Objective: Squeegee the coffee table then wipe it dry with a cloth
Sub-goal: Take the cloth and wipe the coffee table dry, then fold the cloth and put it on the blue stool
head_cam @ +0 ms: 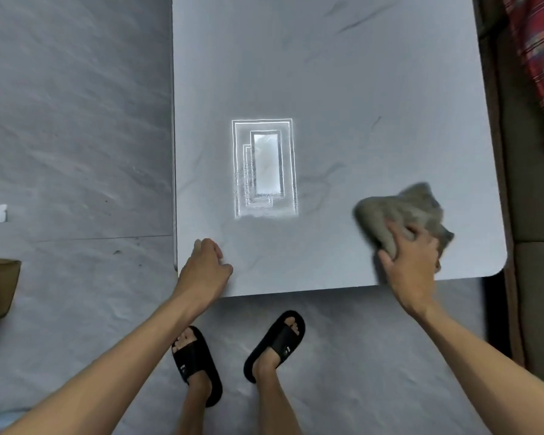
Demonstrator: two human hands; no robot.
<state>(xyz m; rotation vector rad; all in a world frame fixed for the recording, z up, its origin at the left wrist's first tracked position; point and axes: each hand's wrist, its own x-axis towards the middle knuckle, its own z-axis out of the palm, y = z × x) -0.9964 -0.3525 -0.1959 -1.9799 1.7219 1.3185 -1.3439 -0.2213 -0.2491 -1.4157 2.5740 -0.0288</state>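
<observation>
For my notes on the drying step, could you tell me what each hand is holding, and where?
The right hand presses on the near end of the grey cloth. The left hand holds nothing.

Bare forearms, no sleeves in view — 2 black slide sandals (pixel 274 346), each strap bearing a small white mark.

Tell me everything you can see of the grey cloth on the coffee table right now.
The grey cloth is a soft, crumpled rag, bunched rather than folded, and its edges are blurred. It lies on the pale marble-look coffee table near the front right corner. The right hand presses down on its near part, fingers spread over it; the far part fans out loose. The left hand rests apart on the table's near left edge, not touching it.
</observation>
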